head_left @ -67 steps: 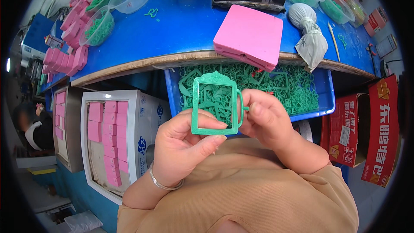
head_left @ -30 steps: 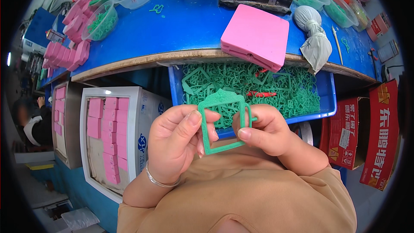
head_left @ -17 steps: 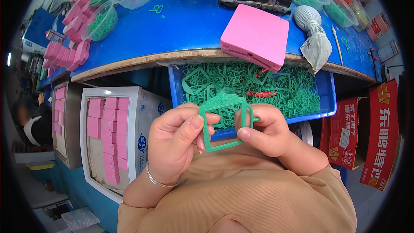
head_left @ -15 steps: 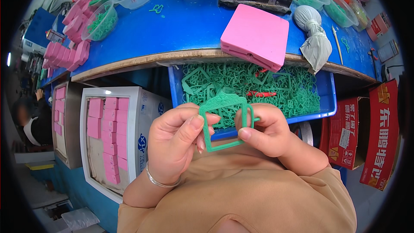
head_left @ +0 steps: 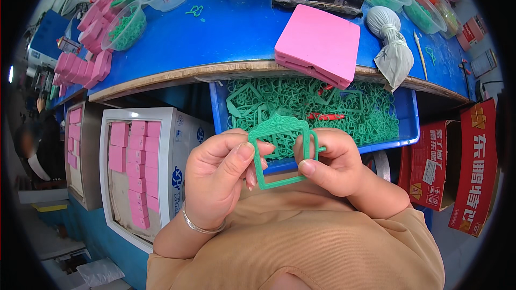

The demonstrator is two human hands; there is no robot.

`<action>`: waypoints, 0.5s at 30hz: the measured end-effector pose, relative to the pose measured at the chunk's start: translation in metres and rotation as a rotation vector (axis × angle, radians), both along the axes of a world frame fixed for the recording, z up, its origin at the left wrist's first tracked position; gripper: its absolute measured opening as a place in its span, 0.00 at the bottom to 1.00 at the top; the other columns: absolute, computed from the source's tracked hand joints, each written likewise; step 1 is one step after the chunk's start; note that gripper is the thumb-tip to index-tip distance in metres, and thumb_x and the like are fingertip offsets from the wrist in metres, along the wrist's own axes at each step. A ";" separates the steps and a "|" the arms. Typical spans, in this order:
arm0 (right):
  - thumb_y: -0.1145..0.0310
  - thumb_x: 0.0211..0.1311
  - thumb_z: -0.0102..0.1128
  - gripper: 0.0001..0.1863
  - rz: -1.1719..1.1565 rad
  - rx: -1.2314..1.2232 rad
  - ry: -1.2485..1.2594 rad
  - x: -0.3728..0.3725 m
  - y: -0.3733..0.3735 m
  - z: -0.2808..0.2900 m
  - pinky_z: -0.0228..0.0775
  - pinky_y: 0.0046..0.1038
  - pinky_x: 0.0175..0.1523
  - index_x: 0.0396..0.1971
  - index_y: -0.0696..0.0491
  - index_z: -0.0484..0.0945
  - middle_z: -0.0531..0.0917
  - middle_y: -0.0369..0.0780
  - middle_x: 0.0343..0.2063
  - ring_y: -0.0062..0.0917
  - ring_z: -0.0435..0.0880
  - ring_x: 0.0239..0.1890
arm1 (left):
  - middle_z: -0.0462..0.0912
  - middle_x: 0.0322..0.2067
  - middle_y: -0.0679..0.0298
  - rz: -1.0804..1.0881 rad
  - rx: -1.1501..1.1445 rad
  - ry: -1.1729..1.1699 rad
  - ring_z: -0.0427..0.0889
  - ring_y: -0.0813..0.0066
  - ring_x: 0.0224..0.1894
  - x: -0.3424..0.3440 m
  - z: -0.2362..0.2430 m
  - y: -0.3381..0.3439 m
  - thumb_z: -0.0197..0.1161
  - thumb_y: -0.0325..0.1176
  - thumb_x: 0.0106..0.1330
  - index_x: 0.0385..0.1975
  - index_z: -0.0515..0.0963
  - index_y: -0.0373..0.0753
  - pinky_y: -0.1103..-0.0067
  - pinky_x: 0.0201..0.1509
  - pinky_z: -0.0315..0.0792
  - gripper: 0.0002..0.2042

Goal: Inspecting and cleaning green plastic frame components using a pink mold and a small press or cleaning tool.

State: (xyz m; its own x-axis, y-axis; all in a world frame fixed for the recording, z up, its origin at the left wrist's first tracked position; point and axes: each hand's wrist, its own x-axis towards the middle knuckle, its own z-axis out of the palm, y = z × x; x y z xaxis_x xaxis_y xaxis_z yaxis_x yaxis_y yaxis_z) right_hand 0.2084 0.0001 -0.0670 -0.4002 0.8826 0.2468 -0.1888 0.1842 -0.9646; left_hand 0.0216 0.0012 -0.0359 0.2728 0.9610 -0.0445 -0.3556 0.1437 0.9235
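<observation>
Between my hands is a green wax frame (head_left: 282, 123), square, with an ornate arched top and a side loop ending in a short stub. My left hand (head_left: 220, 174) pinches its left side between thumb and fingers. On the other side, my right hand (head_left: 336, 164) grips the right edge near the loop, thumb in front. The frame is held upright above my lap, just in front of a blue bin (head_left: 411, 121) heaped with small green wax pieces (head_left: 357, 110). Red-handled pliers (head_left: 328, 116) lie on that heap.
A pink mould block (head_left: 320, 40) overhangs the edge of the blue table (head_left: 226, 37). Right of it sit a tied grey cloth bundle (head_left: 389, 43) and a thin stick (head_left: 420, 56). Clear bowls (head_left: 129, 27) hold green pieces. Pink blocks fill a white cabinet (head_left: 166, 182); red cartons (head_left: 473, 166) stand right.
My right hand has shifted very slightly on the frame's right edge. The frame and my left hand stay nearly still. At the far left, another person's raised hand has lowered.
</observation>
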 end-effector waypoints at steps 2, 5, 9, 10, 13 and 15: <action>0.71 0.53 0.53 0.10 -0.001 -0.001 -0.003 0.000 0.000 0.000 0.55 0.22 0.23 0.16 0.55 0.66 0.70 0.35 0.16 0.19 0.64 0.18 | 0.71 0.20 0.67 0.008 -0.009 -0.003 0.69 0.86 0.18 0.000 0.000 0.000 0.52 0.31 0.62 0.30 0.77 0.30 0.90 0.20 0.62 0.10; 0.69 0.54 0.53 0.11 -0.003 0.005 -0.003 -0.001 0.000 0.001 0.55 0.22 0.23 0.16 0.55 0.66 0.70 0.35 0.16 0.19 0.64 0.18 | 0.73 0.21 0.66 0.021 -0.028 -0.014 0.69 0.86 0.19 0.000 -0.001 -0.001 0.52 0.31 0.63 0.30 0.76 0.30 0.90 0.21 0.63 0.09; 0.69 0.56 0.51 0.11 -0.016 0.010 0.039 -0.003 0.001 0.000 0.54 0.21 0.23 0.16 0.55 0.66 0.67 0.34 0.15 0.17 0.62 0.18 | 0.76 0.22 0.64 0.009 -0.040 -0.041 0.69 0.86 0.19 -0.002 -0.001 -0.001 0.53 0.31 0.62 0.30 0.76 0.31 0.90 0.22 0.64 0.09; 0.71 0.57 0.51 0.11 -0.029 0.030 0.070 -0.003 0.001 -0.002 0.52 0.20 0.22 0.17 0.56 0.66 0.65 0.33 0.14 0.15 0.60 0.18 | 0.77 0.23 0.63 -0.002 -0.040 -0.045 0.69 0.86 0.19 -0.002 -0.001 -0.001 0.53 0.31 0.62 0.29 0.75 0.32 0.89 0.22 0.65 0.08; 0.70 0.58 0.49 0.13 -0.046 -0.019 0.106 -0.001 0.001 -0.007 0.51 0.22 0.22 0.15 0.56 0.64 0.64 0.33 0.13 0.17 0.59 0.17 | 0.78 0.23 0.62 0.021 -0.041 -0.039 0.70 0.86 0.20 -0.002 -0.002 -0.002 0.53 0.31 0.62 0.29 0.75 0.32 0.89 0.22 0.65 0.08; 0.70 0.59 0.49 0.14 -0.065 -0.038 0.092 -0.001 0.000 -0.003 0.51 0.22 0.22 0.15 0.56 0.63 0.63 0.33 0.13 0.17 0.58 0.17 | 0.78 0.24 0.62 0.017 -0.035 -0.037 0.70 0.86 0.20 -0.002 -0.003 -0.001 0.53 0.31 0.63 0.28 0.74 0.33 0.89 0.22 0.65 0.08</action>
